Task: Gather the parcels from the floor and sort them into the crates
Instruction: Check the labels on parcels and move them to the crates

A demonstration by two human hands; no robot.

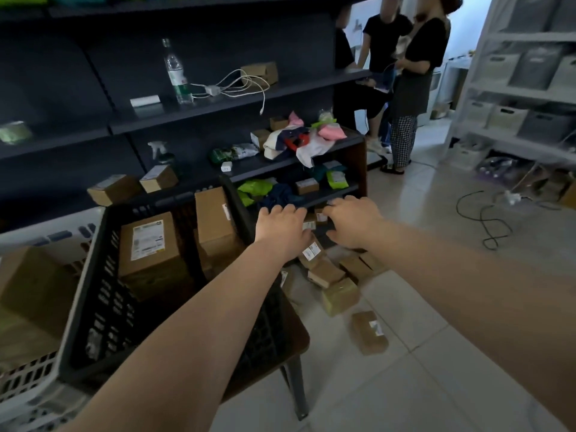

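Both arms reach forward over a heap of small cardboard parcels (330,272) on the tiled floor (405,353). The left hand (282,230) and right hand (355,222) hover palm-down, fingers spread and relaxed, holding nothing. The heap lies just below and between the hands, with one stray parcel (369,332) nearer the camera, under the right forearm. Left of the left hand, a black crate (103,307) already holds labelled boxes (149,244).
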